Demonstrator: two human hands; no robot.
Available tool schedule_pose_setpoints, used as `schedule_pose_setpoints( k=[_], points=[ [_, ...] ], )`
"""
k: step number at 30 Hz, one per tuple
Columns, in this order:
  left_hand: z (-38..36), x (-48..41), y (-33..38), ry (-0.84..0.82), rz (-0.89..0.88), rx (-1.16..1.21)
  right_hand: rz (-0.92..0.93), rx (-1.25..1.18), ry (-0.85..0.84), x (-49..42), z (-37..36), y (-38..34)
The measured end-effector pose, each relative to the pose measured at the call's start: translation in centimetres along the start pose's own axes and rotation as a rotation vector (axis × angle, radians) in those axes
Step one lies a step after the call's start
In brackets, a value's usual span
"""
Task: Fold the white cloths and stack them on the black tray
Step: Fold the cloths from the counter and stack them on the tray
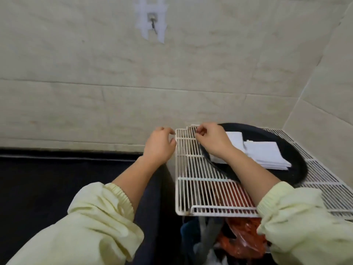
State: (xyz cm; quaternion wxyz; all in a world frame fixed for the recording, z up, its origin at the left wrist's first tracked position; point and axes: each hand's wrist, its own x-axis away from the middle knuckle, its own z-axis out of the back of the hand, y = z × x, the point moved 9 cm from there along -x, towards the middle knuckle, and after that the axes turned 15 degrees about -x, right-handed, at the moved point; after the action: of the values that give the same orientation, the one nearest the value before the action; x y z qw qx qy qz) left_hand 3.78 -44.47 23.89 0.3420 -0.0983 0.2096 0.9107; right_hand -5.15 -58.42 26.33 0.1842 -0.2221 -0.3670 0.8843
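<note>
A round black tray [286, 150] sits on a white wire rack [200, 188] at the right. Two stacks of folded white cloths lie on the tray, one [265, 154] towards the right and one [234, 139] partly behind my right wrist. My right hand [212, 140] hovers over the rack's back left corner with its fingertips bunched together; I see nothing between them. My left hand [159, 145] is just left of the rack's edge, fingers loosely curled, thumb apart, holding nothing. No loose cloth is in view.
A tiled wall with a hook [152, 22] rises close behind. A dark surface [57, 178] lies at the left. Under the rack is a bin with an orange plastic bag [242, 240] and other items.
</note>
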Motion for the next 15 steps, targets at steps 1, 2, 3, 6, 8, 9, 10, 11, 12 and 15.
schedule_pose_setpoints(
  k=[1, 2, 3, 6, 8, 9, 10, 11, 12, 15],
  points=[
    [0.8, 1.4, -3.0, -0.005, 0.034, -0.027, 0.025, 0.021, -0.034, 0.5, -2.8, -1.7],
    [1.5, 2.9, -6.0, -0.009, 0.073, -0.057, 0.046, 0.041, -0.073, 1.3, -5.6, -3.4],
    [2.1, 4.4, -8.8, -0.011, 0.109, -0.091, 0.060, 0.057, -0.116, 2.0, -8.3, -4.6],
    [3.7, 9.3, -16.8, -0.040, 0.225, -0.167, 0.068, 0.080, -0.247, 4.8, -16.8, -7.9],
    [5.4, 12.9, -22.1, -0.056, 0.295, -0.200, 0.080, 0.105, -0.326, 6.9, -22.5, -10.8],
    [6.4, 14.7, -24.6, -0.061, 0.319, -0.215, 0.091, 0.113, -0.354, 8.0, -25.1, -12.5],
    [7.3, 16.2, -26.9, -0.062, 0.338, -0.230, 0.103, 0.119, -0.372, 8.9, -27.3, -14.1],
    [8.2, 17.6, -29.2, -0.063, 0.358, -0.249, 0.122, 0.119, -0.385, 9.8, -29.5, -15.7],
    [9.0, 18.8, -31.1, -0.066, 0.378, -0.266, 0.139, 0.125, -0.397, 10.7, -31.3, -17.1],
    [12.1, 23.0, -37.3, -0.069, 0.455, -0.310, 0.185, 0.139, -0.469, 13.4, -38.0, -21.3]
  ],
)
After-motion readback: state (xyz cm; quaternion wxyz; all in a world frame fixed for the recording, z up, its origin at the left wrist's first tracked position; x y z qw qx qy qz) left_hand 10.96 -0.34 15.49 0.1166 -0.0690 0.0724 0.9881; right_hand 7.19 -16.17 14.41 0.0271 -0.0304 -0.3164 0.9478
